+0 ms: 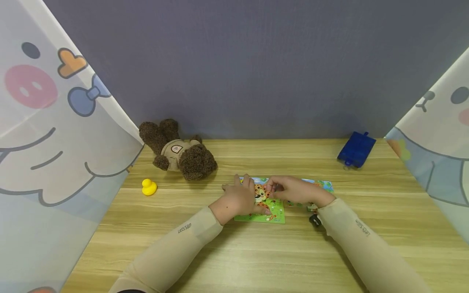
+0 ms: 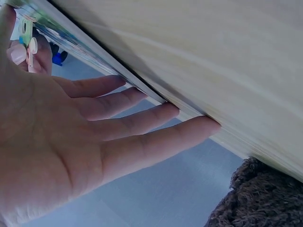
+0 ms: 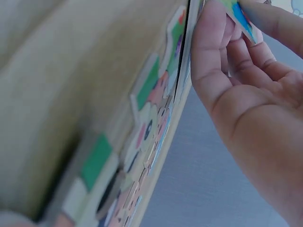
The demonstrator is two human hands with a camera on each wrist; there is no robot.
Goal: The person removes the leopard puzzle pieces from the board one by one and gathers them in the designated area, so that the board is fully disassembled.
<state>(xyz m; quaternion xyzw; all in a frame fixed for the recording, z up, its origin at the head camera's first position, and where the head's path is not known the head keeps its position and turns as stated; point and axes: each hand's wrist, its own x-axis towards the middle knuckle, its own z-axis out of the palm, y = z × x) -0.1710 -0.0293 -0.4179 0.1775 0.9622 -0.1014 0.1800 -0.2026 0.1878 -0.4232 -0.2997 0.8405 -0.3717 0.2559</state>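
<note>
A green puzzle board with a spotted cartoon animal lies flat on the table. My left hand rests at its left side, fingers straight and spread; in the left wrist view the fingertips touch the board's edge and the tabletop. Over the board's right part, my right hand pinches a small flat puzzle piece between thumb and fingers. This puzzle piece shows blue and green in the right wrist view. More colourful puzzle pieces lie to the right, partly hidden under my right forearm in the head view.
A brown teddy bear lies at the back left, with a yellow rubber duck nearer me. At the back right sits a blue pouch. A small black object is beside my right sleeve. A grey panel stands behind the table.
</note>
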